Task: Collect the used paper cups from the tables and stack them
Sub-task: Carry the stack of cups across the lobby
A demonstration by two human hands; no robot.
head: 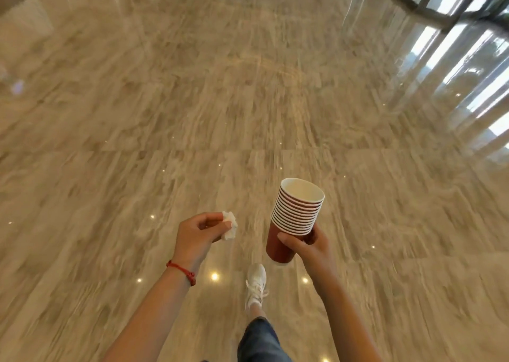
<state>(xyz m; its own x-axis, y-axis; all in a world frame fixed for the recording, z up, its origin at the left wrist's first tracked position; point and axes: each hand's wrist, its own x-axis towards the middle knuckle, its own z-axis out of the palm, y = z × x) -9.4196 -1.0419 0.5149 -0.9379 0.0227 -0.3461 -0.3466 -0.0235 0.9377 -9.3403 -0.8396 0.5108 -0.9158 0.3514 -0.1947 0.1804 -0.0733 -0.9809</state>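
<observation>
Presently, the right hand [305,244] gripped a stack of red paper cups [294,220] around its lower part, thumb across the front, the stack tilted with its open white mouth facing up and away. The left hand [199,233] pinched a crumpled white tissue [230,225] between thumb and fingertips (a red cord bracelet [181,272] sat on that wrist). Both hands were held above a polished marble floor [248,100], well apart. One white sneaker [256,286] and a denim trouser leg [260,341] showed below.
</observation>
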